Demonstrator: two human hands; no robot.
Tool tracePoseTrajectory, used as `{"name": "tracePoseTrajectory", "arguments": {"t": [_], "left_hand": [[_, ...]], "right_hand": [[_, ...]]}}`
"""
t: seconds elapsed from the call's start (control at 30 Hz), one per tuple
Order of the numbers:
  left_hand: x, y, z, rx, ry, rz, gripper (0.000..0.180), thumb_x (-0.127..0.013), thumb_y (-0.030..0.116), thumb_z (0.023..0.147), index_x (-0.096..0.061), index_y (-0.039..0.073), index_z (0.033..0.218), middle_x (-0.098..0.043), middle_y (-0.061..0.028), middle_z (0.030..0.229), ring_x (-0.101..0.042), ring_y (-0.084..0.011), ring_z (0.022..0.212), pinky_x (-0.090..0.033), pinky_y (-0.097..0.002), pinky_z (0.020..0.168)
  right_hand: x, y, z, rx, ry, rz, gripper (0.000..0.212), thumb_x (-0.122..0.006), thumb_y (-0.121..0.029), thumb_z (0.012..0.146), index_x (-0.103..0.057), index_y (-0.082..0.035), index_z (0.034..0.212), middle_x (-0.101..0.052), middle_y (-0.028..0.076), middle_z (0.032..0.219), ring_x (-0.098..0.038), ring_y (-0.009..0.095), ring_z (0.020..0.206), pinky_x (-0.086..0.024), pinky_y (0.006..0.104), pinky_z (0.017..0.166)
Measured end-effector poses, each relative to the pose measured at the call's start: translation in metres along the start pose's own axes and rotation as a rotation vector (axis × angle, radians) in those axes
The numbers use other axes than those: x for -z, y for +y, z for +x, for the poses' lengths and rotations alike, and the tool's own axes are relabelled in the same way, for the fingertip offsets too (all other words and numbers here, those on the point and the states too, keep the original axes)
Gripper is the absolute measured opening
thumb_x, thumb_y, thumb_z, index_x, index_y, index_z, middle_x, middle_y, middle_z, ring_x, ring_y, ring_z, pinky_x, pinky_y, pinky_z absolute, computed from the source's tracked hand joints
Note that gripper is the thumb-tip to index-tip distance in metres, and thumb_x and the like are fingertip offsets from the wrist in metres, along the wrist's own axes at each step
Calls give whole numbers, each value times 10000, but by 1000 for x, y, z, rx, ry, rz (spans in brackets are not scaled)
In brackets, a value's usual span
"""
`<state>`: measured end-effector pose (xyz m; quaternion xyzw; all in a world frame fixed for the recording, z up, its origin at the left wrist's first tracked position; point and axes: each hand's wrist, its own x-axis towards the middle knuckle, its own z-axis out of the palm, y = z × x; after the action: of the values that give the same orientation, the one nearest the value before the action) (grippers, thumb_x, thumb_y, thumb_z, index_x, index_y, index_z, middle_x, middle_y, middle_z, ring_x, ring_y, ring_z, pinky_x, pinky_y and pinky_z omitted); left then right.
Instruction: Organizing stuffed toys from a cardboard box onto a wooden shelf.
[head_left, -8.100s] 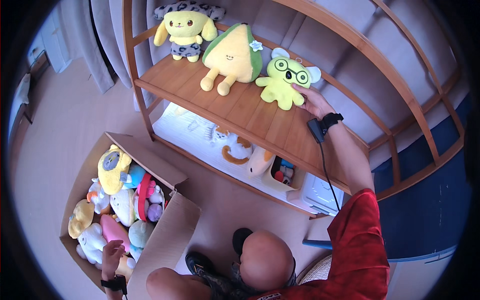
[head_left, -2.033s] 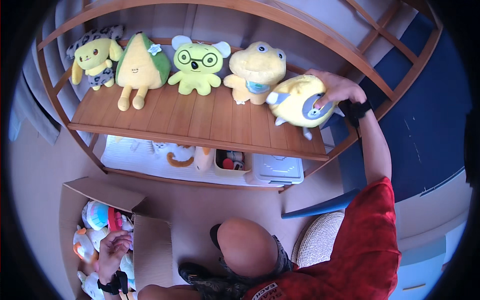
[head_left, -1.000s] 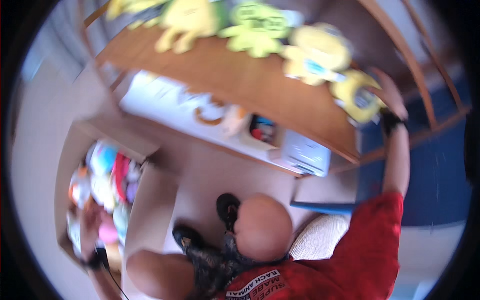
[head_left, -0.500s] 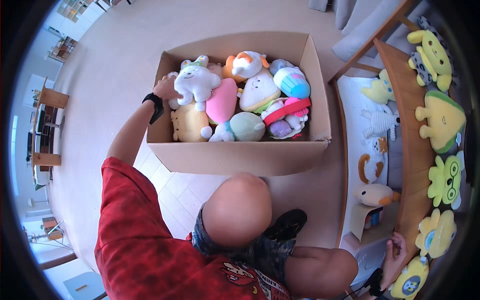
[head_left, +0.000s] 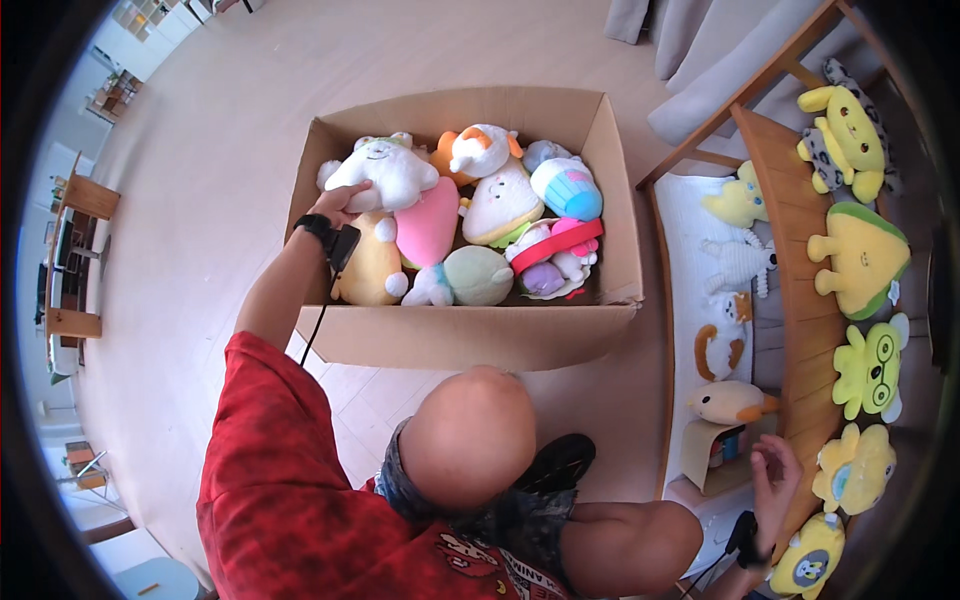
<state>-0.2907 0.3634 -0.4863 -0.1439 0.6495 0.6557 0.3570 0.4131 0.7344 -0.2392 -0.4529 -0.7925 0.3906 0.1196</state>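
Near the left wall of the box (head_left: pixel 460 335), the white plush (head_left: pixel 388 180) is overlapped by the thumb of the left hand (head_left: pixel 342 203); the other fingers are mostly hidden, so whether they are clamped cannot be told. The white plush is probably light, soft and easily squashed, unlikely to slip or be broken, and is best gripped around the thick of its body. Its face is set toward the box's far wall and turned upward; its long axis seems to be laid roughly left to right, slightly aslant. It is flanked by the pink plush (head_left: pixel 428 228) and the tan plush (head_left: pixel 375 268). Near the edge of the shelf (head_left: pixel 778 170), the right hand (head_left: pixel 777 485) is held empty, its fingers loosely curled and apart. Farther right, a row of toys (head_left: pixel 865 255) is seated.
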Motion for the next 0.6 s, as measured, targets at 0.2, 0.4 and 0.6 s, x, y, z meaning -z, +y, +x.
{"name": "tracePoseTrajectory", "arguments": {"t": [0.2, 0.4, 0.6], "left_hand": [[-102, 29, -125, -304, -477, 49, 507, -685, 54, 862, -448, -16, 1305, -586, -122, 1216, -595, -231, 1105, -521, -371, 942], [-237, 36, -251, -423, -903, 24, 719, -782, 42, 753, -405, 10, 1364, -558, -93, 1288, -557, -213, 1167, -458, -370, 1001], [-332, 25, -319, -549, -1131, 75, 837, -817, 42, 724, -334, 22, 1408, -535, -88, 1301, -536, -183, 1178, -451, -355, 1002]], "right_hand": [[-8, -47, 33, 164, -149, 115, 217, -679, -8, 806, -630, 8, 1017, -639, 52, 912, -595, 130, 813, -474, 255, 750], [-57, -134, 92, 292, -527, 486, 798, -762, -178, 823, -275, -66, 1446, -456, 135, 1368, -523, 199, 1178, -473, 360, 949], [-50, -192, 102, 615, -313, 595, 828, -823, -140, 739, -324, 20, 1380, -493, 139, 1340, -502, 203, 1215, -439, 359, 1006]]}}
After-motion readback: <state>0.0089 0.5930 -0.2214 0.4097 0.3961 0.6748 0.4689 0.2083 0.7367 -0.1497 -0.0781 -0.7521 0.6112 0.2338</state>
